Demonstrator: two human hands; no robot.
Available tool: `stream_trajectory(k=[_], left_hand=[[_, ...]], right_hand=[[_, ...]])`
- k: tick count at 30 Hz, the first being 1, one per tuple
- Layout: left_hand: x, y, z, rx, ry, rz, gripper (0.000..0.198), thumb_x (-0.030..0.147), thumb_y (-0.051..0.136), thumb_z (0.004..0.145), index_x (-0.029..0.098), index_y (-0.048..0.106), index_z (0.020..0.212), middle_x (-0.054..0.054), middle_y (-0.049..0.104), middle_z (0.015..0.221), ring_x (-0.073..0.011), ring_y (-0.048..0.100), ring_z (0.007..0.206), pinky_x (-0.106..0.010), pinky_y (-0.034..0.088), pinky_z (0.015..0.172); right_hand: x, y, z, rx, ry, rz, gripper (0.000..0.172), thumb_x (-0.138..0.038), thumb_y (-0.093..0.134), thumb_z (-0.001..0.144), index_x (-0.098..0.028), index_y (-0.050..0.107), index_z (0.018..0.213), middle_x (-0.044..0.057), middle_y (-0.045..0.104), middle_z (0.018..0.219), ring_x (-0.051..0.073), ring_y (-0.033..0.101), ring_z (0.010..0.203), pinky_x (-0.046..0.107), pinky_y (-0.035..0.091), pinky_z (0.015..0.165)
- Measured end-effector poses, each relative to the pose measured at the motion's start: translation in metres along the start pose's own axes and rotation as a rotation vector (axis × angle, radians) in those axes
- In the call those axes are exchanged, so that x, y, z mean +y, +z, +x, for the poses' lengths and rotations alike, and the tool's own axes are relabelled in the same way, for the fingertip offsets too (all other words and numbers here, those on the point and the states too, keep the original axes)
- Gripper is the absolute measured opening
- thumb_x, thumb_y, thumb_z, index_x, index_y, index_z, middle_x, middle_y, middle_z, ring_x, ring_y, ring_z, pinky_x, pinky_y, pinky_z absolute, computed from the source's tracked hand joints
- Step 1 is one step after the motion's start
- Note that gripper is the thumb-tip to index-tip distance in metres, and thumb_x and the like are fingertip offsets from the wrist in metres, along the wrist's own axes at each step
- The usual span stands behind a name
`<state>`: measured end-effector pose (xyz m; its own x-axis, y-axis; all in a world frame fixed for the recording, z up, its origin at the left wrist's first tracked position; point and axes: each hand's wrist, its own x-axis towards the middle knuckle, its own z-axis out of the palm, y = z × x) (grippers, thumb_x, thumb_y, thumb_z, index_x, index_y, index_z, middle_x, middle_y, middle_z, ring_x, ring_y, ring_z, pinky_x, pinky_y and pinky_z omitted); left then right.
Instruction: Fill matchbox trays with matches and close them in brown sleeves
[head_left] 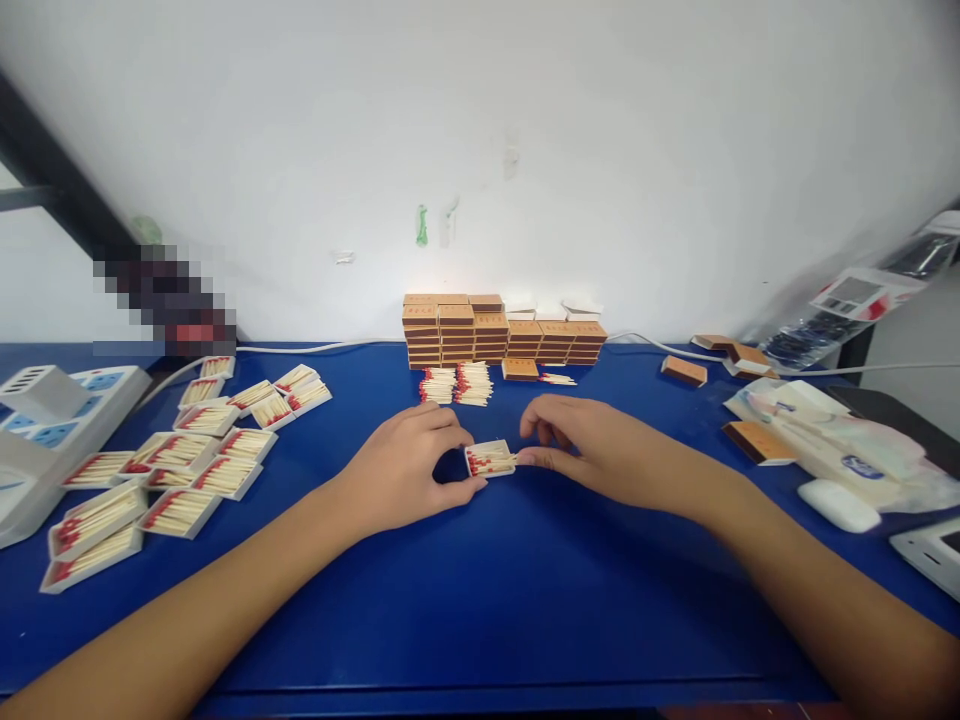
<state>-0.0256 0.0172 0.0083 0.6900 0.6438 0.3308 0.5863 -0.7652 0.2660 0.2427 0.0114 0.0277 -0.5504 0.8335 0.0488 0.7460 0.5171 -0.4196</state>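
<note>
A white matchbox tray (pixel 491 444) holding red-tipped matches lies on the blue table in front of me. My left hand (pixel 416 460) grips its left end between thumb and fingers. At the tray's right end, my right hand (pixel 592 445) pinches matches (pixel 516 458) by their pale ends, their other ends over the tray. Just beyond are loose piles of matches (pixel 455 384), heads to the left, and a smaller bunch (pixel 558 380) beside a single closed matchbox (pixel 520 369). Stacked brown matchboxes (pixel 457 335) stand behind them against the wall.
Several match-filled trays (pixel 180 452) spread across the left side near a white power strip (pixel 82 430). To the right are loose matchboxes (pixel 684 371), a packet of wipes (pixel 847 445), a white earphone case (pixel 838 505) and a leaning plastic bottle (pixel 862 290). A white cable (pixel 322 348) runs along the wall.
</note>
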Motion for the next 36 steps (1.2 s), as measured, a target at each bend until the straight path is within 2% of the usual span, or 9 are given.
stream_trajectory(k=[4, 12, 16, 19, 23, 29, 33, 36], left_hand=[[-0.001, -0.001, 0.001, -0.001, -0.005, -0.004, 0.026, 0.039, 0.077, 0.090, 0.018, 0.075, 0.104, -0.006, 0.073, 0.099, -0.0239, 0.067, 0.095, -0.038, 0.055, 0.084], [0.000, 0.000, -0.001, -0.021, -0.008, -0.035, 0.024, 0.039, 0.076, 0.090, 0.019, 0.076, 0.104, -0.006, 0.074, 0.100, -0.0235, 0.067, 0.096, -0.038, 0.055, 0.085], [0.000, 0.000, 0.000, -0.030, -0.014, -0.036, 0.024, 0.039, 0.076, 0.090, 0.019, 0.076, 0.104, -0.005, 0.073, 0.098, -0.0232, 0.067, 0.094, -0.037, 0.054, 0.084], [0.000, 0.000, 0.000, -0.030, -0.004, -0.043, 0.024, 0.040, 0.075, 0.092, 0.019, 0.077, 0.103, -0.005, 0.072, 0.096, -0.0227, 0.067, 0.093, -0.037, 0.054, 0.084], [-0.001, 0.001, 0.000, -0.031, 0.012, -0.045, 0.023, 0.039, 0.077, 0.091, 0.018, 0.076, 0.102, -0.005, 0.073, 0.097, -0.0223, 0.066, 0.092, -0.036, 0.053, 0.082], [-0.003, -0.001, 0.001, -0.075, 0.012, -0.049, 0.029, 0.045, 0.077, 0.091, 0.018, 0.076, 0.101, -0.005, 0.072, 0.097, -0.0216, 0.066, 0.091, -0.037, 0.052, 0.082], [-0.001, -0.001, 0.001, -0.075, 0.030, -0.049, 0.027, 0.044, 0.076, 0.092, 0.018, 0.076, 0.101, -0.004, 0.071, 0.096, -0.0214, 0.065, 0.091, -0.036, 0.052, 0.082], [0.000, -0.001, 0.000, -0.069, 0.042, -0.054, 0.024, 0.041, 0.075, 0.093, 0.018, 0.075, 0.100, -0.004, 0.071, 0.096, -0.0211, 0.065, 0.092, -0.035, 0.052, 0.083]], right_hand=[[0.001, 0.001, 0.001, -0.069, 0.005, 0.026, 0.024, -0.043, 0.058, 0.104, -0.024, 0.063, 0.090, 0.002, 0.071, 0.088, 0.019, 0.061, 0.075, 0.032, 0.040, 0.064], [-0.011, 0.013, 0.001, -0.030, -0.083, 0.041, 0.022, -0.032, 0.055, 0.104, -0.023, 0.059, 0.085, 0.002, 0.069, 0.088, 0.018, 0.059, 0.076, 0.032, 0.039, 0.066], [-0.012, 0.013, 0.000, 0.016, -0.057, 0.038, 0.010, -0.033, 0.061, 0.102, -0.024, 0.061, 0.097, 0.000, 0.065, 0.085, 0.016, 0.056, 0.071, 0.031, 0.038, 0.063], [-0.014, 0.015, 0.000, 0.022, -0.100, 0.078, 0.012, -0.036, 0.059, 0.104, -0.025, 0.064, 0.107, 0.001, 0.064, 0.094, 0.015, 0.057, 0.074, 0.030, 0.042, 0.066], [-0.016, 0.019, 0.001, 0.010, -0.121, 0.105, 0.021, -0.040, 0.058, 0.106, -0.023, 0.066, 0.097, 0.002, 0.063, 0.097, 0.014, 0.058, 0.075, 0.030, 0.043, 0.068], [-0.020, 0.021, 0.002, 0.067, -0.083, 0.073, 0.021, -0.034, 0.061, 0.103, -0.021, 0.064, 0.087, 0.001, 0.062, 0.088, 0.014, 0.055, 0.072, 0.030, 0.041, 0.066], [-0.022, 0.022, 0.002, 0.124, -0.109, 0.088, 0.014, -0.033, 0.065, 0.101, -0.021, 0.066, 0.094, 0.001, 0.062, 0.086, 0.014, 0.056, 0.071, 0.029, 0.041, 0.065], [-0.021, 0.023, 0.002, 0.094, -0.157, 0.136, 0.013, -0.031, 0.063, 0.103, -0.021, 0.069, 0.097, 0.002, 0.063, 0.091, 0.014, 0.058, 0.074, 0.029, 0.043, 0.067]])
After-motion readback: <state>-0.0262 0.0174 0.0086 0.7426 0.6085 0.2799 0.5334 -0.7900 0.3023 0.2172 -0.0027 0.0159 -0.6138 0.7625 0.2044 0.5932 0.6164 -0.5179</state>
